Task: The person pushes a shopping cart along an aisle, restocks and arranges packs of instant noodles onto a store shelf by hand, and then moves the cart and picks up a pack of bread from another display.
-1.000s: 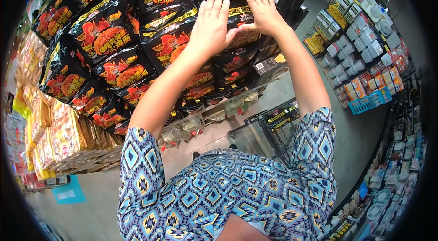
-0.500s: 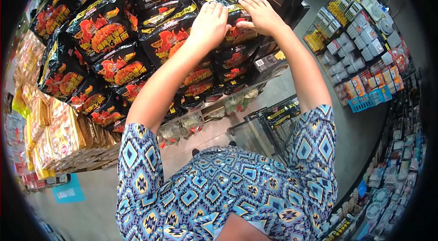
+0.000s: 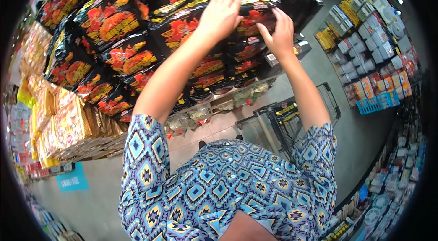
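Observation:
Black snack packets with red and yellow print stand stacked on a display in front of me. My left hand [image 3: 221, 16] lies on the upper left part of one black packet [image 3: 253, 21], its fingers stretched out. At that packet's right edge is my right hand [image 3: 280, 36], thumb and fingers spread apart. Whether its fingertips touch the packet I cannot tell. Another black packet [image 3: 178, 31] sits to the left, partly behind my left forearm.
Gold packets [image 3: 68, 127] are piled at the left. A shopping cart [image 3: 292, 118] holding black packets stands below my right arm. Clear bags [image 3: 200, 113] line the display's lower edge. A shelf rack [image 3: 365, 45] with a blue basket [image 3: 378, 101] stands across the aisle.
My right hand has moved from the packet's top down to its right side, its fingers now pointing up. My left hand stays on the packet. The view has shifted slightly.

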Tool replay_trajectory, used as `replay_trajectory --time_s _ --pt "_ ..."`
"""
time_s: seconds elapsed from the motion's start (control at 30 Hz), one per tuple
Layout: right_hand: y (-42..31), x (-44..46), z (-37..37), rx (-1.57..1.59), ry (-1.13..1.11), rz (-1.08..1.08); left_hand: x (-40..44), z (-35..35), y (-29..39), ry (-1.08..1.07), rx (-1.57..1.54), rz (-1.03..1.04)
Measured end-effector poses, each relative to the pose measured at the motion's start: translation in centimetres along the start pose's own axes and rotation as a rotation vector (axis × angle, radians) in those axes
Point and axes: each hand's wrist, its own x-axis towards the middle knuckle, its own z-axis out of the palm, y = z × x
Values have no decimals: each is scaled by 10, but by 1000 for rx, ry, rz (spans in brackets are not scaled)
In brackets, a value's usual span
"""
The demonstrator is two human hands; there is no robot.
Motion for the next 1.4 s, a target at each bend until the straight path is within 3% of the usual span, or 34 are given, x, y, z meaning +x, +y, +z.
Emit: replay_trajectory --time_s 0.17,0.23,0.3,0.4,0.43,0.47,0.53,0.57,0.6,0.63,0.67,0.7,0.73,0.8,0.83,0.9,0.97,1.1,1.17,1.27,1.4 --pt "-9 -45 30 60 -96 245 -9 -25 22 190 -184 49" --pt "-4 -58 41 51 -143 338 -33 -34 46 233 -474 79" --pt "1 -67 51 65 -198 369 -78 -40 78 -56 -845 74" --pt "-11 -76 52 16 -271 466 -187 -4 123 -577 -1250 -151" --pt "-16 -78 50 29 -301 526 -228 6 132 -794 -1299 -310" --pt "-17 -83 52 48 -326 554 -294 38 141 -1082 -1111 -414" --pt "-24 -89 51 65 -363 578 -445 87 138 -1201 -1032 -444" --pt "-25 -92 52 63 -379 584 -476 76 129 -1541 -792 -422" --pt "-26 -94 53 67 -393 593 -584 93 129 -1462 -604 -746" --pt "-27 -95 54 65 -393 601 -633 73 125 -1479 -468 -874" --pt "-28 -95 53 72 -396 603 -683 69 131 -1348 -455 -936" --pt "-28 -93 53 79 -398 600 -725 47 129 -1349 -460 -935" --pt "-29 -92 53 76 -389 600 -658 0 132 -1422 -575 -1970" --pt "-30 -95 57 77 -346 589 -657 -36 128 -1213 -913 -2103" --pt "-31 -97 60 76 -302 574 -661 -47 126 -1215 -907 -2105" --pt "-32 -97 62 45 -275 548 -665 -35 127 -990 -883 -2309" --pt "-35 -95 59 34 -299 585 -650 -25 132 -991 -827 -2260" --pt "-36 -80 55 54 -269 614 -609 13 132 -975 -1006 -2135" --pt "-36 -74 62 39 -218 621 -594 28 132 -967 -1113 -1914" --pt "-39 -52 52 68 -233 641 -570 46 125 -1012 -1120 -1748" --pt "-36 -75 51 104 -114 625 -577 60 112 -1066 -1226 -1753"
